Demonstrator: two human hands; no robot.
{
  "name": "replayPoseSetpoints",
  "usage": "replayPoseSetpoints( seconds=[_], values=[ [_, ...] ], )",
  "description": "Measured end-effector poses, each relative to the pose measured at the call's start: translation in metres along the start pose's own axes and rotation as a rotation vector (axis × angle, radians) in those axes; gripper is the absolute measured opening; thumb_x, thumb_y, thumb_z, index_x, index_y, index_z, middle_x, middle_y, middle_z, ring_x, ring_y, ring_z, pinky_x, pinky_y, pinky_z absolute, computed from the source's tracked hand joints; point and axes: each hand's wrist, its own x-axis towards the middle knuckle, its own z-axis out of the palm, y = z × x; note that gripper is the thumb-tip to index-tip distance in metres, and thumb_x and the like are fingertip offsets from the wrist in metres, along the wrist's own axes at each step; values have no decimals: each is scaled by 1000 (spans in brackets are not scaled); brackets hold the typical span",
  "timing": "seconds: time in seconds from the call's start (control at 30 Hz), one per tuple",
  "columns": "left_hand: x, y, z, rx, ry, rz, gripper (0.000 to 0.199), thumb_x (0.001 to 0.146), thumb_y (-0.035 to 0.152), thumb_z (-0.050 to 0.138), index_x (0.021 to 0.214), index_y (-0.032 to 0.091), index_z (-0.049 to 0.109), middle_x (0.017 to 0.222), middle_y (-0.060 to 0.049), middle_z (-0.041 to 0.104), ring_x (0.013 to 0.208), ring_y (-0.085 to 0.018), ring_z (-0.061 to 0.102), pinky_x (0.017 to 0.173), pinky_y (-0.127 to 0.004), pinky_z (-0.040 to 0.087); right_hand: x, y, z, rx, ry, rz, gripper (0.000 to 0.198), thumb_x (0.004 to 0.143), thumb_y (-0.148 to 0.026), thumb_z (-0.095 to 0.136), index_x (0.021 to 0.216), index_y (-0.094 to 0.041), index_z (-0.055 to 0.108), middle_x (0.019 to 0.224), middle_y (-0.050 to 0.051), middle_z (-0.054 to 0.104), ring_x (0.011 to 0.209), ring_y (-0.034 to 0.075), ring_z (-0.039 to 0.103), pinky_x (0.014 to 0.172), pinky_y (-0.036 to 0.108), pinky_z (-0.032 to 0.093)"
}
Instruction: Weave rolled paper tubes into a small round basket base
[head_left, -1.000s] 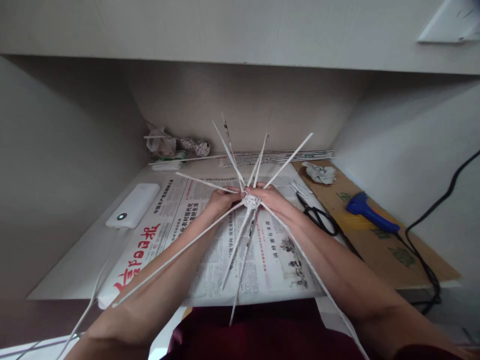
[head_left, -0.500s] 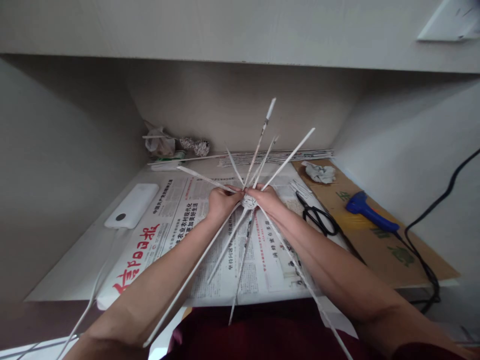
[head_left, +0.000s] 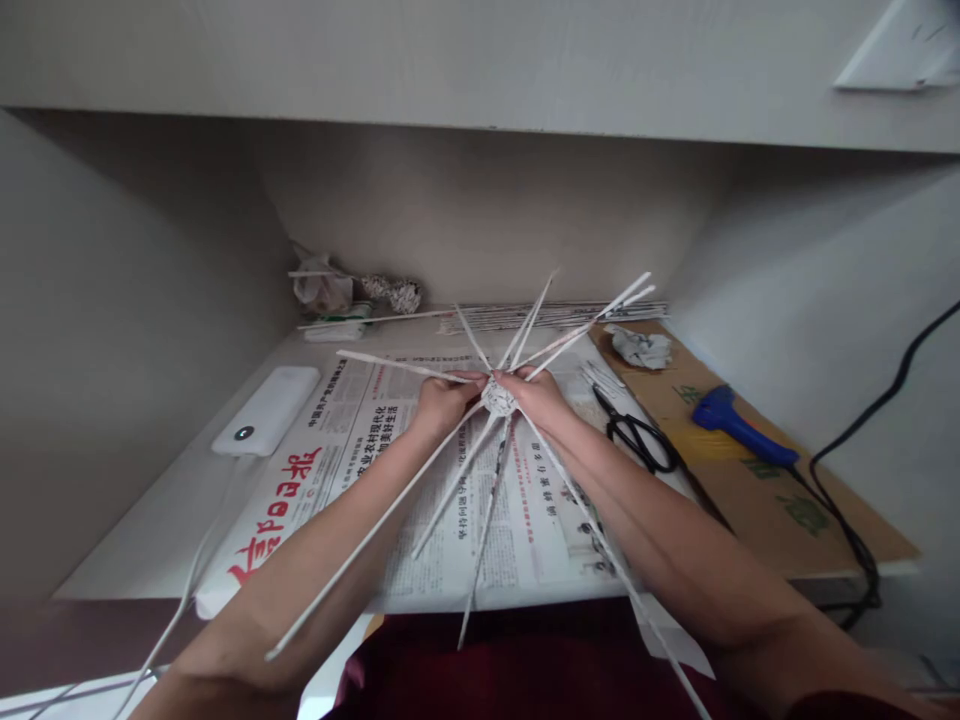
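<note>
Between my hands is a small round piece woven from rolled newspaper strips (head_left: 498, 398), with long paper spokes (head_left: 457, 488) fanning out on all sides. My left hand (head_left: 444, 398) pinches its left edge, thumb near the top of the centre. On the other side my right hand (head_left: 537, 396) is closed on the upper right edge, where two spokes run close together toward the back right. Several spokes reach down past my forearms toward my lap. The fingertips under the piece are hidden.
Newspaper (head_left: 360, 450) covers the table. Black scissors (head_left: 637, 440) lie at right, beside cardboard (head_left: 780, 500) bearing a blue glue gun (head_left: 739, 425) and crumpled paper (head_left: 639, 347). A white power bank (head_left: 266, 410) sits left. Paper sticks (head_left: 555, 316) and a plastic bag (head_left: 322, 288) lie at the back.
One spoke that stood up toward the back has swung down to the right, now close beside another spoke. The left spoke has dipped a little. Both hands stay at the woven centre.
</note>
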Motion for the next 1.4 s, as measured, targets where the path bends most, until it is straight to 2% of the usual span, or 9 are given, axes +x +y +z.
replayPoseSetpoints(
  seconds=[0.17, 0.47, 0.6, 0.77, 0.9, 0.97, 1.07, 1.2, 1.4],
  values=[
    [-2, 6, 2, -204, -2, -217, 23, 57, 24, 86, 72, 11, 75, 66, -7, 71, 54, -14, 62, 51, -23, 51, 0, -3, 3, 151, 14, 33, 34, 53, -40, 84, 59, -18, 58, 55, 0, 64, 49, 15, 59, 50, 27, 46],
    [-4, 4, 3, -185, -52, -151, 34, 45, 26, 93, 70, 10, 76, 64, -6, 70, 52, -12, 59, 49, -21, 49, 7, 4, 1, 192, -82, 73, 39, 49, -45, 86, 56, -18, 59, 53, 1, 63, 49, 15, 56, 50, 28, 46],
    [-5, 9, 2, -201, -74, -237, 26, 54, 21, 89, 73, 10, 76, 69, -7, 72, 56, -13, 62, 53, -22, 51, 6, 0, 1, 296, -181, 118, 35, 49, -42, 85, 59, -19, 62, 58, 3, 65, 54, 16, 59, 54, 29, 48],
    [0, 16, -8, -220, -199, -335, 22, 62, 5, 81, 83, 9, 75, 76, -8, 73, 66, -15, 68, 64, -25, 58, 7, -5, -5, 256, -199, 123, 35, 50, -43, 84, 58, -18, 61, 55, 3, 64, 52, 16, 57, 51, 29, 46],
    [6, 17, -14, -220, -109, -367, 11, 71, 4, 76, 78, 12, 72, 69, -5, 70, 59, -12, 66, 60, -21, 57, 5, -8, -8, 178, -202, 89, 35, 49, -40, 86, 61, -15, 66, 55, 2, 64, 50, 14, 55, 52, 28, 44],
    [7, 16, -15, -204, -136, -361, 9, 72, 10, 78, 76, 11, 70, 72, -5, 70, 58, -11, 65, 58, -20, 57, 3, -8, -7, 148, -221, 71, 35, 49, -40, 86, 63, -14, 67, 58, 3, 66, 52, 14, 56, 54, 28, 44],
    [3, 14, -15, -186, -186, -309, 21, 62, 14, 86, 73, 11, 69, 72, -4, 69, 61, -12, 65, 59, -21, 57, 0, -7, -6, 106, -248, 41, 35, 50, -39, 86, 67, -13, 70, 61, 3, 68, 55, 14, 59, 57, 28, 46],
    [-1, 12, -11, -130, -142, -235, 39, 45, 19, 94, 68, 12, 63, 63, -1, 66, 55, -12, 62, 55, -24, 54, -1, -5, -7, 51, -276, -19, 32, 54, -37, 85, 72, -13, 73, 64, 3, 69, 57, 14, 60, 58, 27, 46],
    [-1, 11, -10, -139, -150, -177, 51, 36, 27, 96, 76, 11, 67, 63, -3, 69, 52, -15, 61, 52, -27, 51, 0, -11, -10, 42, -322, 35, 27, 56, -35, 81, 70, -15, 68, 62, 1, 67, 57, 14, 59, 58, 26, 45]
  ],
)
